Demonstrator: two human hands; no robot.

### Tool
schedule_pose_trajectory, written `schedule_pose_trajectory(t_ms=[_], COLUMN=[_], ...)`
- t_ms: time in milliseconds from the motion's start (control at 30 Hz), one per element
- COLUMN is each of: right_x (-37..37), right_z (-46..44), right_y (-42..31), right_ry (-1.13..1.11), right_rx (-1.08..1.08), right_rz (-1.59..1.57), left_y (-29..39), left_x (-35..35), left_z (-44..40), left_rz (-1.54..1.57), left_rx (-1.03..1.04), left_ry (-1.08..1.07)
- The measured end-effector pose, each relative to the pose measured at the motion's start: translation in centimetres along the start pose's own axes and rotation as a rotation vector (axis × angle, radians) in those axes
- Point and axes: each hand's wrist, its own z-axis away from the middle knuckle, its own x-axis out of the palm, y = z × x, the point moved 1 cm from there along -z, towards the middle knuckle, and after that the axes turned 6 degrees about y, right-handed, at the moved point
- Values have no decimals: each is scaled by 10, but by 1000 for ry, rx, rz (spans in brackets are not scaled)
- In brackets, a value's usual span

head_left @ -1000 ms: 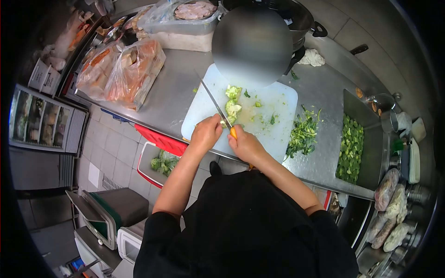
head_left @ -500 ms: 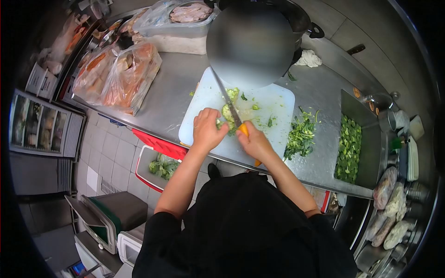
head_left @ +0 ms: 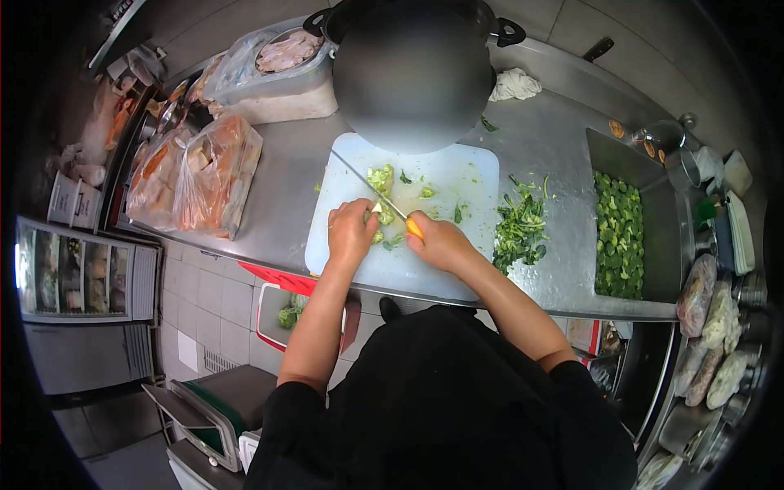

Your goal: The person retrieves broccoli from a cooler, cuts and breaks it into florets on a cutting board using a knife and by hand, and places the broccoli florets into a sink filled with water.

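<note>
On the white cutting board (head_left: 478,167), my right hand (head_left: 441,243) is wrapped round the yellow handle of a knife (head_left: 365,183). Its blade slants away to the far left, across the broccoli. My left hand (head_left: 350,233) is curled at the near-left side of the blade, its fingertips on a broccoli piece (head_left: 376,220) that they partly hide. Just beyond the blade lies a cut broccoli floret (head_left: 380,176). Small green bits and leaf scraps are scattered over the board's right half.
Trimmed broccoli leaves (head_left: 521,224) are heaped right of the board. A sink (head_left: 661,237) holds many florets (head_left: 618,237). Bagged orange-pink food (head_left: 216,175) lies left; a large dark pot (head_left: 483,82), partly blurred, stands behind. Below the counter edge, an open cooler (head_left: 269,314) contains broccoli.
The knife blade has swung leftward and now lies at a flatter slant. My left hand stays by the broccoli, fingers more curled. The whole view has shifted and turned slightly.
</note>
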Motion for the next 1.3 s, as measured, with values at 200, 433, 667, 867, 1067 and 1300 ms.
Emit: schedule_pose_trajectory(t_ms=[200, 433, 667, 867, 1067, 1300], right_x=[5, 22, 42, -11, -20, -4], right_z=[-10, -22, -36, 11, 22, 43], right_y=[-8, 1, 9, 13, 61, 39], right_ry=[-6, -26, -129, 91, 227, 324], right_rx=[-154, -181, -35, 100, 178, 91], right_rz=[46, 99, 109, -70, 235, -498], left_y=[-1, -6, -6, 10, 5, 51], left_x=[3, 4, 0, 10, 39, 38], left_z=[1, 1, 14, 10, 3, 3], left_rz=[68, 49, 6, -95, -106, 633], left_rx=[8, 36, 6, 117, 52, -336], left_ry=[28, 34, 40, 214, 58, -19])
